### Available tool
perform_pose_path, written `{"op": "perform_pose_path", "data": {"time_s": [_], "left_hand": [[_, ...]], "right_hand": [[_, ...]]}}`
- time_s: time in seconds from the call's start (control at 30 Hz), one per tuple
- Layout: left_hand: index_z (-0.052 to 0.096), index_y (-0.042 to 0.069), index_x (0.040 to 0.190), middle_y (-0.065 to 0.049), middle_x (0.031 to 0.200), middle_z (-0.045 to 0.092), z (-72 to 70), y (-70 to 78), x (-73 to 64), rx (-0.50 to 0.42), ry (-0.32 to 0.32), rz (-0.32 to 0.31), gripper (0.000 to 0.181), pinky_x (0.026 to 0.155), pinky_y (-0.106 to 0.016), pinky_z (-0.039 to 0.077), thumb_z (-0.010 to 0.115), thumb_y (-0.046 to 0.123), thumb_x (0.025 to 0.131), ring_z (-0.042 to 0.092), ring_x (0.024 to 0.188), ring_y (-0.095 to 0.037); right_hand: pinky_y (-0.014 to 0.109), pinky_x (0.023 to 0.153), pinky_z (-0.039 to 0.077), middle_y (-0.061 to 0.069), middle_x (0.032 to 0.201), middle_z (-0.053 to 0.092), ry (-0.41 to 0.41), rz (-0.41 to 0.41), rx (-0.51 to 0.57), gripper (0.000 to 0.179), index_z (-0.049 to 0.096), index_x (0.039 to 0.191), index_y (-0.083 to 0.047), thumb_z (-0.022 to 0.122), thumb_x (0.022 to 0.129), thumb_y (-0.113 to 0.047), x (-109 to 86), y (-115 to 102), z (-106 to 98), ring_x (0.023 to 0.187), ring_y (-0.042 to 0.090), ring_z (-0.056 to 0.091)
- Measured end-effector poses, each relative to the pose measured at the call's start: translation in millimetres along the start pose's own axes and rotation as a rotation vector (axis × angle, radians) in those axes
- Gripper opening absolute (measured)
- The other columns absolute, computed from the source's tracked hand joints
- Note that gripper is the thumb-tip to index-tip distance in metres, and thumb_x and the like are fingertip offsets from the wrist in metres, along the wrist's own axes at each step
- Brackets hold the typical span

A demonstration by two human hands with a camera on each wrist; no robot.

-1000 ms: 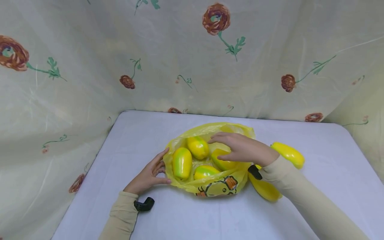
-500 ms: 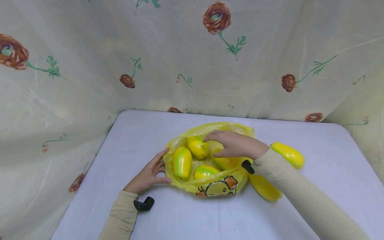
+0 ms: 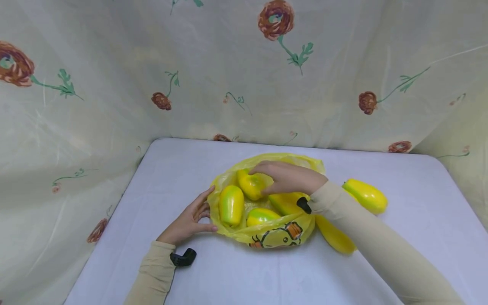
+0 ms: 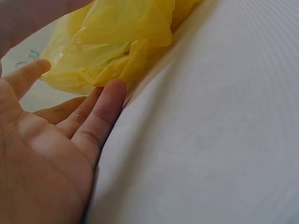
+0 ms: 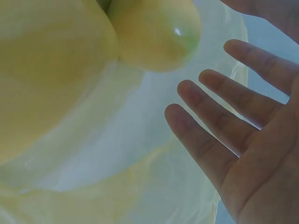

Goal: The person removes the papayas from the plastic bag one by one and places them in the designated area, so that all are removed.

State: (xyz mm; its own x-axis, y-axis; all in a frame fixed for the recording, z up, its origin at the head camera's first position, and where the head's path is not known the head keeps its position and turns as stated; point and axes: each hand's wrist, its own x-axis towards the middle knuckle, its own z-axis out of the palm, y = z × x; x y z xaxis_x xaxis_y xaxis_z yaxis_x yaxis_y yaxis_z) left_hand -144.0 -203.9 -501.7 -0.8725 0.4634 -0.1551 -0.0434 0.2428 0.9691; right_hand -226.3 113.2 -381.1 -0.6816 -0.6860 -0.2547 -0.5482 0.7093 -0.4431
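Observation:
A yellow plastic bag [image 3: 267,237] with a printed cartoon face lies wide-mouthed on the table, several yellow-green papayas inside. My left hand [image 3: 187,224] is at the bag's left edge; in the left wrist view its fingers [image 4: 110,100] are extended against the crumpled plastic without curling round it. Over the bag's mouth, my right hand [image 3: 287,176] reaches toward the far papaya [image 3: 249,186]. The right wrist view has its fingers [image 5: 205,144] spread and apart from the papaya [image 5: 156,35]. Another papaya [image 3: 231,205] sits at the bag's left, and one [image 3: 263,216] at its front.
Outside the bag, to its right, lie a papaya [image 3: 367,197] and a second yellow one [image 3: 335,237], partly behind the right sleeve. A white cloth covers the table [image 3: 244,275]. Flower-patterned curtain [image 3: 213,55] hangs behind and at both sides.
My right hand has moved left across the bag, from above the right-hand papaya to above the far one. The left hand and the bag have stayed in place.

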Motion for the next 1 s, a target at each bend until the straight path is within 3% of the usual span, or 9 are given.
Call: {"op": "perform_pose_path", "data": {"time_s": [0.3,0.77,1.0], "left_hand": [[0.018,0.043,0.164,-0.005,0.171,0.024,-0.5,-0.2,1.0,0.002,-0.01,0.008,0.112,0.103,-0.022,0.049,0.089,0.016,0.082,0.056,0.124,-0.026],[0.019,0.044,0.163,-0.008,0.168,0.031,-0.6,-0.6,-0.7,-0.006,-0.005,0.008,0.111,0.104,-0.02,0.048,0.089,0.017,0.082,0.057,0.122,-0.026],[0.018,0.044,0.163,-0.005,0.17,0.025,-1.6,-2.5,0.7,-0.003,-0.016,0.013,0.112,0.103,-0.02,0.048,0.089,0.017,0.082,0.057,0.124,-0.026]], "right_hand": [[0.052,0.124,0.034,0.011,0.162,0.045,-0.026,0.009,-0.038,0.061,0.053,0.151,-0.015,0.076,0.095,-0.026,14.4,-2.9,-1.0,0.151,0.032,0.04],[0.051,0.125,0.033,0.011,0.162,0.043,-0.047,0.034,-0.032,0.066,0.051,0.153,-0.018,0.078,0.094,-0.032,36.2,-4.8,2.4,0.151,0.032,0.04],[0.053,0.125,0.032,0.009,0.164,0.042,-0.075,0.064,-0.016,0.068,0.049,0.154,-0.019,0.078,0.094,-0.033,43.3,-5.6,6.3,0.151,0.032,0.039]]}}
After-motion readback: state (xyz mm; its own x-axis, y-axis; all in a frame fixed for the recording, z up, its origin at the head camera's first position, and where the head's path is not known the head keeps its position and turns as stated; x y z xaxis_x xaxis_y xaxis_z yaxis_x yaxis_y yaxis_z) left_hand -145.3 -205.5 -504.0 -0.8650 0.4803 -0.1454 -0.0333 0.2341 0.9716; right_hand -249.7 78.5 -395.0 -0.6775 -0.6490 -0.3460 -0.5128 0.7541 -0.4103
